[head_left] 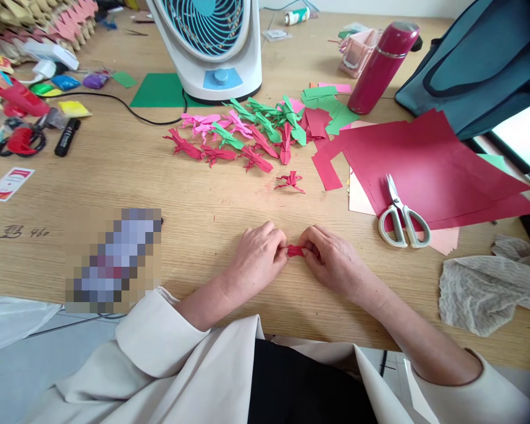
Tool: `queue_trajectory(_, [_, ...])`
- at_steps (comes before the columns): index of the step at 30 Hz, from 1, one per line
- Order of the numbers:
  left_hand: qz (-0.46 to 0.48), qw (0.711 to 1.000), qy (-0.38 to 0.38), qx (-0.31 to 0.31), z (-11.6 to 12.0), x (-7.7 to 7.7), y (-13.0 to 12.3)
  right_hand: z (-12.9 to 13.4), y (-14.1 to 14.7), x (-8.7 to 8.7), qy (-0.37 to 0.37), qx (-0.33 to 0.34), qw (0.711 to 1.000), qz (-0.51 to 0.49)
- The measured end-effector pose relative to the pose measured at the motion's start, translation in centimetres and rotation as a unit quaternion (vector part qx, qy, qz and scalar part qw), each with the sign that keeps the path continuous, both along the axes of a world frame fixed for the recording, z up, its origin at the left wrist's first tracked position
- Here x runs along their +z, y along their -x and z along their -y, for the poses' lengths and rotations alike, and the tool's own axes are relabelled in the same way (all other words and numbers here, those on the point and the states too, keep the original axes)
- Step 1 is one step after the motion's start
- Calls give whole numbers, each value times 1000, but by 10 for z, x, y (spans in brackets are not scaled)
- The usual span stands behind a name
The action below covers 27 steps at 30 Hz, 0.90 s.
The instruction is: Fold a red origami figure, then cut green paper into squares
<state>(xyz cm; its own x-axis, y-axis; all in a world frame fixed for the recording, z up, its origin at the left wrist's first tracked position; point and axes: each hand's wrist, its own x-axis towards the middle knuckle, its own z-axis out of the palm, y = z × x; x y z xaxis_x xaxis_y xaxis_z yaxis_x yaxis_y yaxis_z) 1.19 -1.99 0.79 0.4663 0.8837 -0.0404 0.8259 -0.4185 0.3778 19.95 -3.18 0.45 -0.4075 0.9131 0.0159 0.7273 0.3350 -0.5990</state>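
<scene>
Between my two hands, just above the near part of the wooden table, is a small folded piece of red paper (295, 251). My left hand (261, 250) pinches its left end, and my right hand (331, 254) pinches its right end. Most of the paper's ends are hidden by my fingers. Beyond my hands lies a small red folded paper figure (291, 181) with thin legs. Farther back sits a group of folded paper figures in red, green (227, 136) and pink (201, 122).
White-handled scissors (397, 219) lie on large red paper sheets (433, 171) at right. A red flask (382, 68) and a fan (212, 47) stand behind. A blurred phone-like object (119, 256) lies at left. A crumpled cloth (481, 288) is near the right edge.
</scene>
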Motion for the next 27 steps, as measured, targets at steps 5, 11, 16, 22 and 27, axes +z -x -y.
queue_trajectory(5, [9,1000,5,14,2,-2,1,0,0,-1,-2,11,1000,-1])
queue_trajectory(11, [-11,1000,-13,19,2,-3,-1,0,0,-2,-4,9,1000,-2])
queue_trajectory(16, [-37,999,-23,17,-1,-3,-2,0,0,-1,-5,8,1000,-6])
queue_trajectory(22, [29,993,-103,-57,14,-6,13,-1,0,-2,-19,16,1000,-8])
queue_trajectory(27, [-5,972,-154,-175,31,-16,26,-1,0,-2,-16,18,1000,-14])
